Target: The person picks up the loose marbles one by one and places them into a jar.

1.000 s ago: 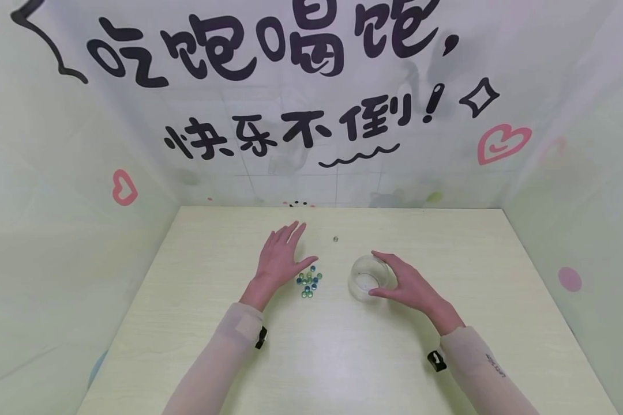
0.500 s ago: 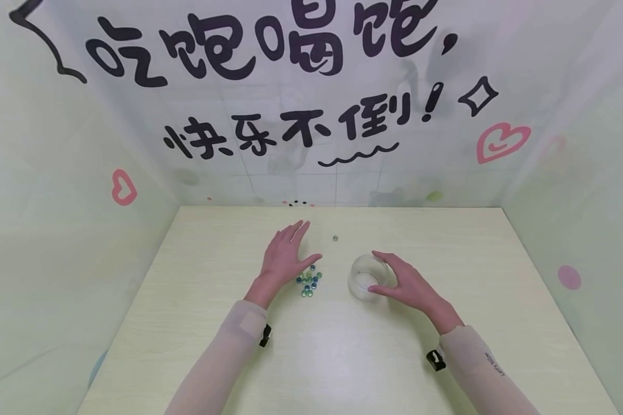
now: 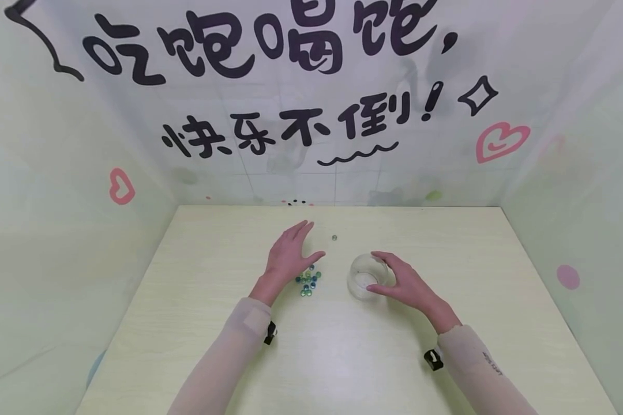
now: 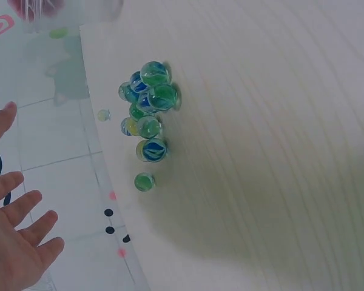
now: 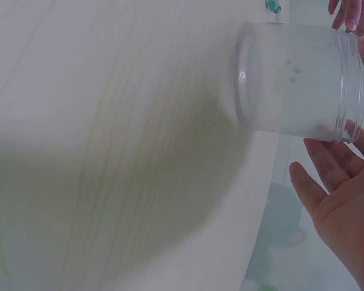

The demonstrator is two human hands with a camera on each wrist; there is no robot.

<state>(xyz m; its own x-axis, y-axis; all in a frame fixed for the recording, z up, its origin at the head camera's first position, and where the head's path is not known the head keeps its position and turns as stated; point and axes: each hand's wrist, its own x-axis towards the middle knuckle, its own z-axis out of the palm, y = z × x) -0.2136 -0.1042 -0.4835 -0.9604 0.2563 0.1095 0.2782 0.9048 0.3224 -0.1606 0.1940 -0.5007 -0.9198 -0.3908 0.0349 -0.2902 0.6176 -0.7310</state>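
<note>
Beside a cluster of blue, green and yellowish glass marbles, my left hand hovers with thumb and fingers spread, holding nothing. The left wrist view shows those marbles bunched on the table, the hand off to their side. My right hand holds a clear round jar near its rim, thumb on the near side and fingers on the far side. Upright and without a lid, the jar stands on the table. One lone marble lies farther back, between hand and jar.
A pale wood-grain table spans the space, its back edge meeting a whitish curtain printed with black characters and pink hearts. Similar sheets hang at the left and right. A dark strap device sits under the right wrist.
My left hand has shifted slightly right, its thumb now reaching over the back of the marble cluster. The right hand and jar have stayed in place.
</note>
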